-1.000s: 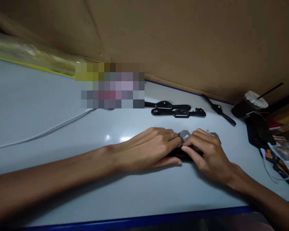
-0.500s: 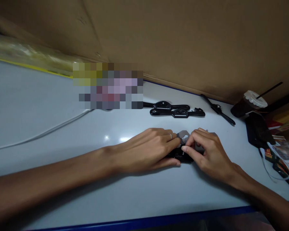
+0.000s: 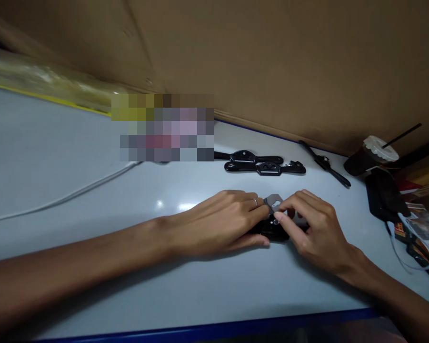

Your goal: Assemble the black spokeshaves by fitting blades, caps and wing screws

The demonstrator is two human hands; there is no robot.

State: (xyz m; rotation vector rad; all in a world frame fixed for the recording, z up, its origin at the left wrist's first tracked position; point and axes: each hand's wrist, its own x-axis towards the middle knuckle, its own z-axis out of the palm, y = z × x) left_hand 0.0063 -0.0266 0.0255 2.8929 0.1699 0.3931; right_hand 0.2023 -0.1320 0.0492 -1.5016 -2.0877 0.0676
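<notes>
My left hand [image 3: 228, 221], a ring on one finger, is wrapped over a black metal tool [image 3: 274, 232] lying on the white table, hiding its left part. A flat grey metal plate with a keyhole-shaped slot [image 3: 273, 201] sticks out behind the tool, between my hands. My right hand [image 3: 314, 228] has thumb and index finger pinched together above the middle of the tool, by a small shiny piece [image 3: 273, 222]. Whether the fingertips grip that piece is too small to tell.
Behind my hands lie two black handled tools [image 3: 269, 168], [image 3: 243, 156], with a third [image 3: 324, 163] farther right. A lidded cup with a straw [image 3: 371, 156], a black box [image 3: 385, 195] and a white cable [image 3: 419, 267] are at the right. A pixelated patch covers the back centre.
The pinched fingertips of my right hand have risen slightly and shifted right over the black tool, uncovering a little more of the plate. My left hand stays in place.
</notes>
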